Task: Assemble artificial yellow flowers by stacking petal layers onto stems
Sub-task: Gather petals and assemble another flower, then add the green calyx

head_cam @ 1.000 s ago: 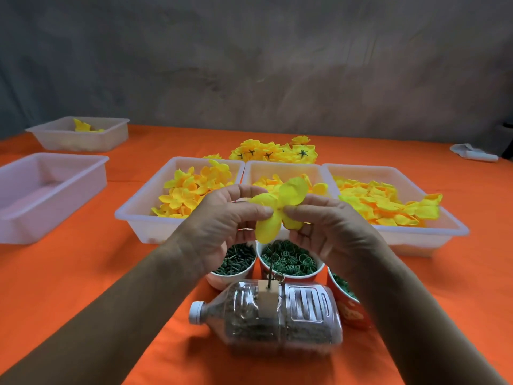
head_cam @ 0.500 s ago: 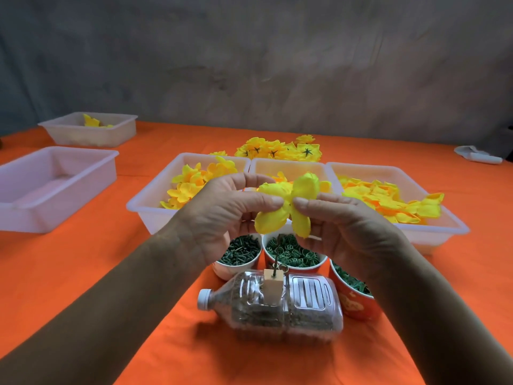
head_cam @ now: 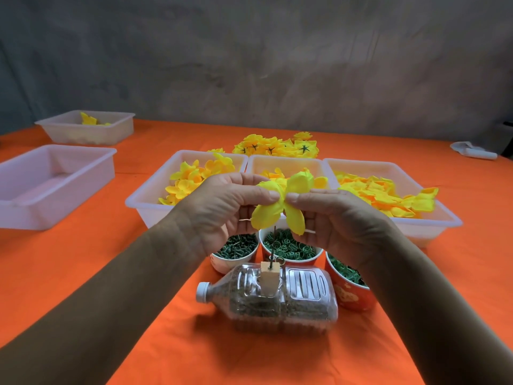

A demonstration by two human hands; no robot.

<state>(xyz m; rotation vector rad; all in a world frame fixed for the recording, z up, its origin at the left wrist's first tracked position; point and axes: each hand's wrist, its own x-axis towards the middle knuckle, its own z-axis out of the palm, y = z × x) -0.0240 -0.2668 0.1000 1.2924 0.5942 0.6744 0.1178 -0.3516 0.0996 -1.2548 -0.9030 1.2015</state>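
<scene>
— How do you reckon that yellow petal layer (head_cam: 280, 209) will handle?

— Light as paper and soft, I'd judge: thin fabric that flops wherever nothing supports it. Not fragile, but easy to crease, and likely to slip if taken by a petal tip. The centre is the place to hold it, and that is where it is held. The left hand (head_cam: 222, 215) pinches it with the thumb on the near face and the fingers curled behind; the right hand (head_cam: 341, 218) does the same from the other side, so the two thumb tips nearly meet at the middle.

— And where does it sit?

— In the air between the two sets of fingertips, above the thin green stem (head_cam: 273, 245) that stands upright in a small wooden block (head_cam: 268, 276) on a clear plastic bottle (head_cam: 277, 298) lying on its side. The stem's top is just below the lower petals; whether it touches them I cannot tell.

— Its look?

— Bright yellow, with rounded petals: two rise above the thumbs, two hang below them, slightly cupped and matte. Whether it has a centre hole I cannot see, the thumbs being over it.

— Anything else close to the fingers?

— Beyond them, white trays (head_cam: 155, 201) of more yellow petals; beneath them, cups (head_cam: 288, 245) of small green parts.
</scene>
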